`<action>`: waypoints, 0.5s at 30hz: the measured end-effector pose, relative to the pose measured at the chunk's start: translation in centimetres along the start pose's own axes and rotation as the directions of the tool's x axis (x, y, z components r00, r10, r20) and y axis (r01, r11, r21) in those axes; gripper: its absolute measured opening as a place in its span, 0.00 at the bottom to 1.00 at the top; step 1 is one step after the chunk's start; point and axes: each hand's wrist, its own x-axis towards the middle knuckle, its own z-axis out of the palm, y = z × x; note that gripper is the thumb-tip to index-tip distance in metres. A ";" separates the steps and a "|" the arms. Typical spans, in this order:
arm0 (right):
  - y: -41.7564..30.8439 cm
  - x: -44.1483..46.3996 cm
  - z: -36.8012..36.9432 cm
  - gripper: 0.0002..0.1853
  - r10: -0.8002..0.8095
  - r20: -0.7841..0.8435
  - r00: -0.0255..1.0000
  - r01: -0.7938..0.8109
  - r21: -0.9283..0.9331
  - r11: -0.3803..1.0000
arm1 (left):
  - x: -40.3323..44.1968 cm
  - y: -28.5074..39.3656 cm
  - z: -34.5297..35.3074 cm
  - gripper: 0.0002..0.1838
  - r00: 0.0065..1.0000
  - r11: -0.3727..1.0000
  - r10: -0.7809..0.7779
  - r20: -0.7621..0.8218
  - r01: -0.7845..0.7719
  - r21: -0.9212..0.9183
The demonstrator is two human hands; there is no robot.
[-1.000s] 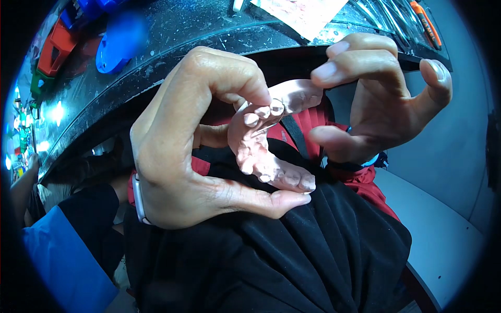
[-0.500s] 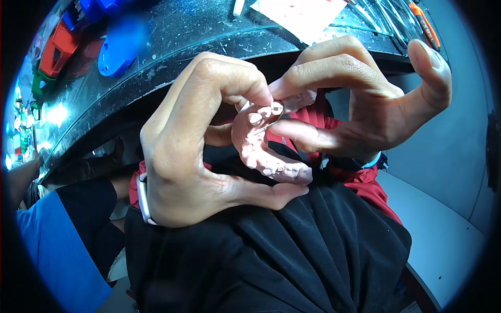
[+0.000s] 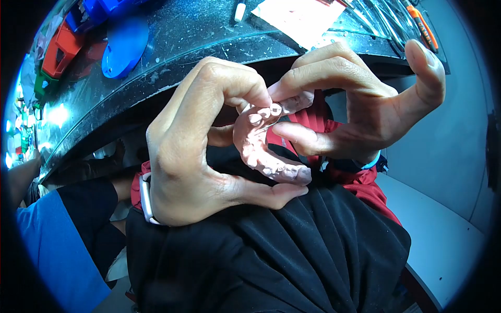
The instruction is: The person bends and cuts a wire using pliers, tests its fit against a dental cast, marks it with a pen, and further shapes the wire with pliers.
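Note:
A pink, horseshoe-shaped dental model [image 3: 251, 138] is held above my lap, its row of teeth facing the camera. My left hand [image 3: 195, 151] grips it, with the thumb under the lower end and the index fingertip on the upper teeth. My right hand [image 3: 349, 104] pinches the upper arm of the model between thumb and index finger, while another finger is raised away. A thin dark line shows on the model beside the right fingertips; what it is cannot be made out.
The dark workbench [image 3: 193, 39] bears a blue oval piece [image 3: 124, 49], a red holder [image 3: 61, 49], a white paper [image 3: 300, 20], a small white object [image 3: 240, 12], an orange marker [image 3: 422, 28] and metal tools. Another person's blue clothing [image 3: 57, 250] shows at lower left.
My right hand has moved left from beside the model and its thumb and index finger have closed on the upper arm. The model has tilted slightly in my left hand.

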 end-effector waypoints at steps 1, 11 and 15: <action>0.0 0.0 0.0 0.65 -0.001 0.005 1.000 0.001 -0.004 1.000 | 0.0 0.0 0.0 0.44 1.000 1.000 0.000 0.000 0.000 0.001; -0.6 -0.9 1.8 0.65 0.139 -0.228 0.964 -0.120 0.096 0.988 | -0.3 -0.1 0.2 0.47 0.998 0.998 -0.061 0.001 0.061 -0.023; 0.9 0.0 -0.3 0.64 -0.002 -0.074 0.997 -0.006 -0.116 0.993 | 0.0 0.1 -0.3 0.51 0.993 0.993 -0.115 0.001 0.115 0.006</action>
